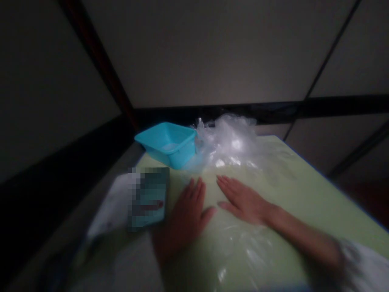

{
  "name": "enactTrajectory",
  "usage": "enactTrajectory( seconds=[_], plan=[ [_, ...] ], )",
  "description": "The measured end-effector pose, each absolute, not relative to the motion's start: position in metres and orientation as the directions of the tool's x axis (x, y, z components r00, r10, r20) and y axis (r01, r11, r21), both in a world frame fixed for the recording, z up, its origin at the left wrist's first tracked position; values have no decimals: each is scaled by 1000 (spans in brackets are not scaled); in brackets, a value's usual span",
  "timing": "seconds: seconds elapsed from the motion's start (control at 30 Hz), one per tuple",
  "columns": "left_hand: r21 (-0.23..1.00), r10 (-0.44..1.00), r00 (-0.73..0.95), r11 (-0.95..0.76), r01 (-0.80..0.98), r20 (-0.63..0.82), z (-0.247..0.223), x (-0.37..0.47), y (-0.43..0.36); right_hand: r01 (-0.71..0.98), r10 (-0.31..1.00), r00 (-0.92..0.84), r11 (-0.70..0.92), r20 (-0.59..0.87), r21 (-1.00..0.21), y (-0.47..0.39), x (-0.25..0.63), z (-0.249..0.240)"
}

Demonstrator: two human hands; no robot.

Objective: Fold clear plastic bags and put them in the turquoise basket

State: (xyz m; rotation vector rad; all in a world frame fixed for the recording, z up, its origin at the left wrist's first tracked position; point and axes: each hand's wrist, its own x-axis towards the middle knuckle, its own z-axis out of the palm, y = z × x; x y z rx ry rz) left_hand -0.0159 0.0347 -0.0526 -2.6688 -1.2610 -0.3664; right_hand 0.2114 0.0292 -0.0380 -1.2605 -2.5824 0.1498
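My left hand (189, 215) lies flat, palm down, with its fingers stretched forward and its thumb out to the side. Opposite it, my right hand (244, 201) is also flat, its fingers pointing to the left and away from me. Both hands are empty and rest at a thin clear plastic bag or sheet (243, 251), which spreads toward the near edge. How far the plastic reaches under the palms is hard to see. Beneath everything is a pale yellow-green tabletop (306, 202) with a blue edge.
A turquoise plastic tub (182, 156) stands at the back left. Beside it is a heap of crumpled clear plastic (232, 136). Left of my left hand lies a partly blurred teal rectangular item (152, 219), with something white next to it. A wall (212, 61) rises behind.
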Motion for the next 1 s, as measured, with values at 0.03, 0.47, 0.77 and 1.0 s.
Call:
enactTrajectory(
  seconds=[0.03, 0.47, 0.77, 1.0],
  plan=[
    [-44, 738, 608, -625, 780, 293, -52, -16, 35, 778, 803, -567, 595, 184, -201, 31, 218, -38],
    [51, 742, 585, -632, 773, 327, -43, -15, 33, 857, 864, -465, 494, 193, -145, 43, 260, -42],
    [305, 219, 954, -940, 150, 205, 8, 6, -8, 800, 807, -538, 580, 242, -155, 39, 251, -16],
    [417, -71, 996, -904, -91, 62, 11, 16, -17, 606, 661, -734, 742, 157, -288, 10, 213, -13]
  ],
)
